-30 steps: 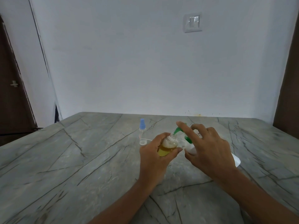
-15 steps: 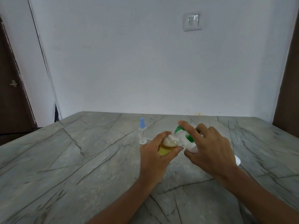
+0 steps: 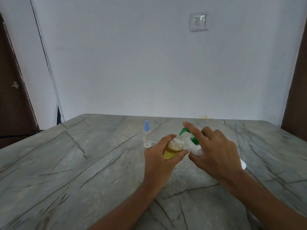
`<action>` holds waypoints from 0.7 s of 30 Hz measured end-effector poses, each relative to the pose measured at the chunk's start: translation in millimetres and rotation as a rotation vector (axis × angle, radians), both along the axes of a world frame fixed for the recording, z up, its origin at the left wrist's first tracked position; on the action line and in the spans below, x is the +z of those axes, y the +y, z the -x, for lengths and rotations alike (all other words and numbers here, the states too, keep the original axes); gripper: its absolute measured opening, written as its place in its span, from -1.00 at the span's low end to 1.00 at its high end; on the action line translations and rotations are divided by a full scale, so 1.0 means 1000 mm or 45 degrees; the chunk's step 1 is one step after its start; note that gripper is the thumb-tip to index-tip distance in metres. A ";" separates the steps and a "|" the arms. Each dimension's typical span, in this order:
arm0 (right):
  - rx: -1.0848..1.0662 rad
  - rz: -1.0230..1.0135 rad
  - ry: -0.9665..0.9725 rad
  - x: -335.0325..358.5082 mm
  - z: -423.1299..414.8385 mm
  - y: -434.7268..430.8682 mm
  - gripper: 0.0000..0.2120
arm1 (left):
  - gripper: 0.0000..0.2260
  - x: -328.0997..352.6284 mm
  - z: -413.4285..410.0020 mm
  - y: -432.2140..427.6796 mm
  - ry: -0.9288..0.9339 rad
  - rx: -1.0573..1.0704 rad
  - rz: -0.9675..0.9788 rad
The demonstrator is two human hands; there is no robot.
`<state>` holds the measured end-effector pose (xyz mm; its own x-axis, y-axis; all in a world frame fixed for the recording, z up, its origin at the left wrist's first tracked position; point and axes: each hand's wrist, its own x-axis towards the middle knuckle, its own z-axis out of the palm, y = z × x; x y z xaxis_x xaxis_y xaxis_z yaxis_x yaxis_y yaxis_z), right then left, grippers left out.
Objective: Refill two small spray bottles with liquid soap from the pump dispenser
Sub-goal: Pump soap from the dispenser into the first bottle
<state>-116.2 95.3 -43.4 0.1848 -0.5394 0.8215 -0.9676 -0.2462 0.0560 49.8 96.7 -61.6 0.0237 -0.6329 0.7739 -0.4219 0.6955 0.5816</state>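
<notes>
Pump dispenser [image 3: 194,141] is mostly hidden behind the right hand [image 3: 216,155].

grey veined stone table [image 3: 69,163], wall switch plate [image 3: 199,21], dark door [image 3: 11,90].

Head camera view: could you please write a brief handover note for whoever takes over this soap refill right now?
Left hand grips the open bottle, partly filled with yellow soap, its neck under the green spout.
Right hand holds the dispenser, forefinger laid over its top.
Blue-capped bottle stands behind on the table, looking empty.
Done: first bottle partly filled. Left: top it up, cap it, fill the second.
</notes>
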 end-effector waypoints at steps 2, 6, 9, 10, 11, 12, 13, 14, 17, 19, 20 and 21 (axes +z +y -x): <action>0.004 0.002 0.008 0.000 -0.001 0.000 -0.04 | -0.58 0.000 0.000 0.000 -0.006 0.011 -0.001; 0.023 0.009 0.002 0.000 0.000 -0.001 -0.06 | -0.56 -0.001 0.000 -0.001 -0.003 0.022 -0.012; 0.033 -0.005 0.005 -0.002 0.000 -0.001 -0.08 | -0.56 0.000 0.000 -0.001 -0.025 0.035 -0.015; 0.037 -0.007 0.005 -0.003 0.000 -0.002 -0.10 | -0.57 -0.001 0.000 -0.001 -0.033 0.029 -0.011; 0.040 -0.010 0.004 -0.003 0.000 -0.002 -0.11 | -0.57 -0.001 0.001 0.000 -0.038 0.021 -0.006; 0.040 -0.010 0.003 -0.003 0.000 -0.003 -0.13 | -0.58 -0.002 0.001 0.000 -0.043 0.013 -0.003; 0.039 -0.008 0.004 -0.003 0.001 -0.003 -0.14 | -0.58 -0.002 0.001 0.001 -0.044 0.008 0.001; 0.037 -0.004 0.005 -0.003 0.001 -0.003 -0.15 | -0.58 -0.002 0.001 0.001 -0.044 0.006 0.004; 0.012 0.005 0.013 -0.002 0.000 -0.003 -0.14 | -0.57 -0.002 0.001 0.000 -0.047 0.027 0.020; -0.008 0.013 0.027 -0.003 -0.001 -0.002 -0.11 | -0.58 -0.001 0.001 0.000 -0.019 0.026 0.002; -0.014 0.013 0.035 -0.003 -0.001 -0.002 -0.10 | -0.58 0.000 0.000 0.000 -0.010 0.024 -0.007; -0.017 0.007 0.042 -0.002 -0.001 -0.002 -0.10 | -0.59 0.000 0.000 0.000 -0.009 0.027 -0.009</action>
<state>-115.5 93.1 -45.8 0.2047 -0.5379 0.8178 -0.9685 -0.2325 0.0895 49.6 96.9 -61.6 0.0320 -0.6375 0.7698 -0.4408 0.6823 0.5833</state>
